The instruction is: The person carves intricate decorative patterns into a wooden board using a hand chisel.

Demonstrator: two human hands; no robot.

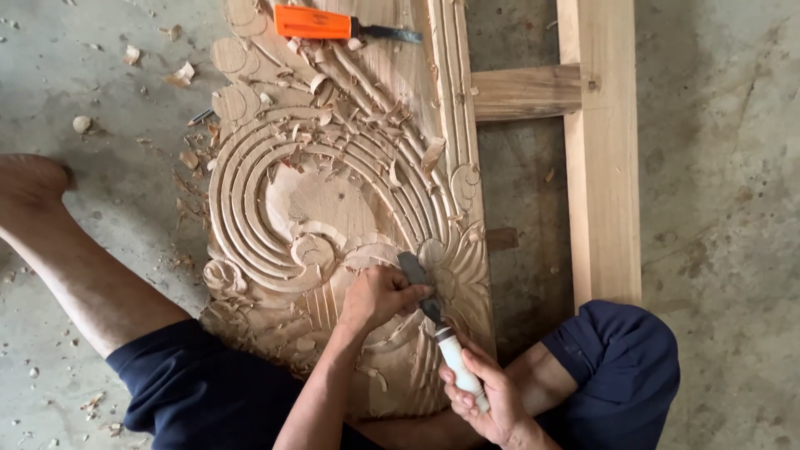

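chisel (pixel 427 304) between left hand (pixel 379 296), right hand (pixel 492 392)

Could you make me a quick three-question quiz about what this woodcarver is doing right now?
1. True or false: the right hand grips the chisel by its white handle.
2. Where does the left hand rest? A) on the floor B) on the chisel blade C) on the orange tool
3. What colour is the handle of the spare tool lying atop the carved panel?

Key: 1 true; 2 B; 3 orange.
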